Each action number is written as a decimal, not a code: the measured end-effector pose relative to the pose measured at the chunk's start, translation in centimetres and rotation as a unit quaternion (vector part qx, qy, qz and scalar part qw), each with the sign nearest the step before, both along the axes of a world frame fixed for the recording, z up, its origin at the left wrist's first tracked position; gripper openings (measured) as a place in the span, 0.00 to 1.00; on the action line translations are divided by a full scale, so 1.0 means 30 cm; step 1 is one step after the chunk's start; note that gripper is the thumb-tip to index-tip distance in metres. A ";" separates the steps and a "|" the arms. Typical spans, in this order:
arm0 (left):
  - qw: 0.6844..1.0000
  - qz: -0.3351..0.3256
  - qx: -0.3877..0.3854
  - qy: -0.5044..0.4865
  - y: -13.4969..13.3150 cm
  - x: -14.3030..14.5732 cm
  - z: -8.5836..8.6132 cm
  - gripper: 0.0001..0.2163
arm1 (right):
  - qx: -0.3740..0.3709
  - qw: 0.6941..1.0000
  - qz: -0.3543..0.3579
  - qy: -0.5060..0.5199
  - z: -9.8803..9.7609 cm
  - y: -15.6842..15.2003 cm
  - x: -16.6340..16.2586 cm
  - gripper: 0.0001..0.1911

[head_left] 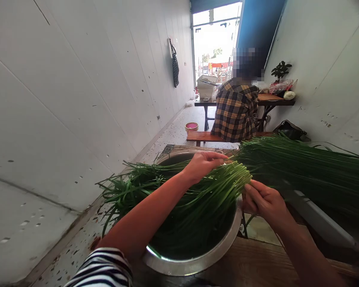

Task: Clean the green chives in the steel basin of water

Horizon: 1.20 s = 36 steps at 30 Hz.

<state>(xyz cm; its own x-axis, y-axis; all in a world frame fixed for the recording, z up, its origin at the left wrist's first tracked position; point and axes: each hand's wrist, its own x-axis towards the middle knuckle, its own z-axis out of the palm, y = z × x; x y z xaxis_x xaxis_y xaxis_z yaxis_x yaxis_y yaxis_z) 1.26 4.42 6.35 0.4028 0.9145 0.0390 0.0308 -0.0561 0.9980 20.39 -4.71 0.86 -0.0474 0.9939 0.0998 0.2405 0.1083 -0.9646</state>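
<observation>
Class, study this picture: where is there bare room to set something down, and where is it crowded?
Bare wood shows on the table between the metal bowl and the right hand. The speckled floor between wall and bowl is open too. Crowded: the bowl, filled by the chive bundle under the left hand, and the chive pile beside it.

Shiny metal basin (221,249), wooden table (257,265)

1. A wooden table (257,259) is seen along the lower edge, and a metal basin (197,261) is set near its left edge.
2. A heap of long green stalks (311,175) is laid along its right side.
3. A pink bowl (192,126) is set on the speckled floor (173,135) beyond.
</observation>
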 end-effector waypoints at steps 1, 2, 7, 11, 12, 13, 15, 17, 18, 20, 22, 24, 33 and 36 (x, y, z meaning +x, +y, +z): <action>1.000 0.001 0.005 0.006 0.001 -0.001 -0.003 0.10 | -0.003 1.000 0.005 0.002 0.001 -0.001 0.000 0.22; 1.000 0.003 0.009 0.010 0.002 -0.001 -0.006 0.10 | -0.005 1.000 0.009 0.005 0.001 -0.002 -0.001 0.22; 0.999 -0.003 0.039 0.017 0.006 0.003 -0.021 0.10 | -0.005 1.000 0.013 0.006 0.006 -0.011 -0.004 0.22; 0.998 0.004 0.061 0.020 0.002 0.010 -0.020 0.10 | -0.004 1.000 0.006 0.006 0.007 -0.019 -0.012 0.21; 0.998 0.005 0.065 0.018 0.001 0.011 -0.018 0.09 | -0.003 1.000 0.001 0.009 0.005 -0.020 -0.014 0.21; 0.998 0.006 0.067 0.017 0.000 0.011 -0.017 0.09 | -0.002 1.000 -0.004 0.013 0.002 -0.020 -0.015 0.20; 0.998 0.006 0.063 0.017 0.001 0.012 -0.018 0.09 | -0.003 1.000 -0.007 0.022 -0.005 -0.017 -0.015 0.19; 0.998 0.002 0.058 0.019 0.003 0.013 -0.023 0.10 | -0.006 1.000 0.000 0.024 -0.013 -0.011 -0.011 0.19; 0.998 -0.002 0.058 0.021 0.004 0.013 -0.026 0.10 | -0.006 1.000 0.005 0.023 -0.016 -0.008 -0.008 0.20; 0.997 -0.013 0.068 0.028 0.006 0.014 -0.031 0.10 | -0.001 1.000 0.012 0.019 -0.020 0.000 0.000 0.21; 0.995 -0.018 0.085 0.042 0.004 0.015 -0.029 0.10 | 0.005 1.000 0.015 0.014 -0.020 0.005 0.007 0.22; 0.994 -0.024 0.091 0.057 0.000 0.012 -0.017 0.10 | 0.011 1.000 0.019 0.008 -0.015 0.007 0.012 0.23; 0.994 -0.110 0.020 0.016 -0.010 0.005 0.006 0.17 | 0.015 0.999 0.033 0.011 -0.002 0.007 0.007 0.21; 0.996 -0.085 -0.022 0.005 -0.008 0.009 -0.004 0.15 | 0.018 0.999 0.007 -0.034 0.011 0.004 0.025 0.16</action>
